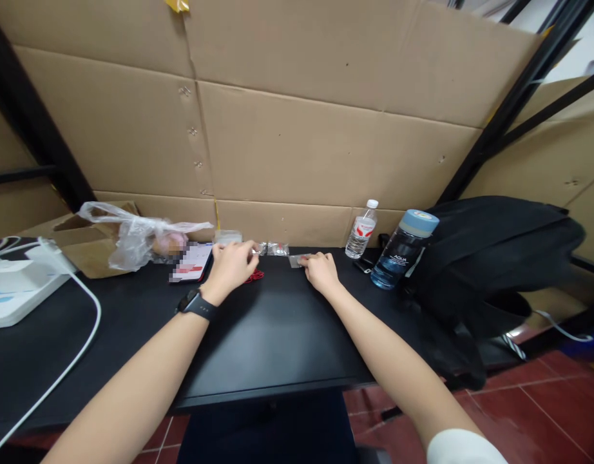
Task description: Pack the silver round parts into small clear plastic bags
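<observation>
At the back of a black worktop [282,348], I reach forward with both arms over a row of small clear packets. My right fingers [315,262], bunched close together, rest on the right packet [294,261]; whether they pinch it or merely press it, I cannot tell. My left fingers [247,247] are curled with only a small gap, tips at the left packet [263,248]; a firm hold cannot be made out. The middle packet [278,249] lies between my hands, apart from both. A red cord [255,276] lies just below my left fingers, and I wear a dark watch [201,306] on that wrist. A phone [193,263] lies to the left, near a plastic bag [135,235]. To the right stand a water bottle [361,232] and a blue-lidded bottle [397,254], beside a black backpack [495,258].
</observation>
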{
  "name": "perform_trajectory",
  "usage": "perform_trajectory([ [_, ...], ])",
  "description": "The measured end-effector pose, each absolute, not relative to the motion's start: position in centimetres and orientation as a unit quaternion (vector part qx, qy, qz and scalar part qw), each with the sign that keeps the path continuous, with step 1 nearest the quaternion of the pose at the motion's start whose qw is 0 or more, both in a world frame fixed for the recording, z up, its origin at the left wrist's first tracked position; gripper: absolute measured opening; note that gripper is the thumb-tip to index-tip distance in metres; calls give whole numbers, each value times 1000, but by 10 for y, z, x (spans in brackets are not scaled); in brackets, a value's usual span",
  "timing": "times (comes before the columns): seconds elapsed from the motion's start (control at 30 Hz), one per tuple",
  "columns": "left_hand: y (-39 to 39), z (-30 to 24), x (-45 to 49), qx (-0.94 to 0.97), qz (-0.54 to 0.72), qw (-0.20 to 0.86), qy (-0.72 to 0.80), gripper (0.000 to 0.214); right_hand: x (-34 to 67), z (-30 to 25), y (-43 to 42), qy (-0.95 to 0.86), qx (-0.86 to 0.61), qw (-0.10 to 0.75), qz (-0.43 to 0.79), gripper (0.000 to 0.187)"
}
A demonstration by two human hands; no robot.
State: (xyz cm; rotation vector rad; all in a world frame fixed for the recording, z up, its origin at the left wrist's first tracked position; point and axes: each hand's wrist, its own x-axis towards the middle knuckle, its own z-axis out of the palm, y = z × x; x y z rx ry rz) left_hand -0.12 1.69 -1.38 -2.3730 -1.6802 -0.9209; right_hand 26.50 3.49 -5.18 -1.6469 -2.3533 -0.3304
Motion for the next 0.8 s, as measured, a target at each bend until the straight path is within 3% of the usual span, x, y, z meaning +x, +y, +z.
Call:
perform_trajectory([
  [0.13, 33, -10, -27, -740, -324, -8, -590, 22, 264, -54, 49, -776, -607, 134, -107, 37],
  [0.3, 50, -26, -43, -793, -306, -68, -522, 28, 263, -50, 62, -773, -626, 87, -53, 51],
  [0.47, 54, -42, -40, -846, -232, -42, -479, 30, 292, -41, 61, -777, -623, 88, -15, 52],
  [0.63, 45, -40, -27, -814, -206, 16, -543, 34, 338, -38, 57, -798, -590, 114, 46, 60],
  [0.8, 41, -37, -19, -803, -199, -11, -562, 22, 354, -37, 57, -809, -557, 155, 107, 51],
])
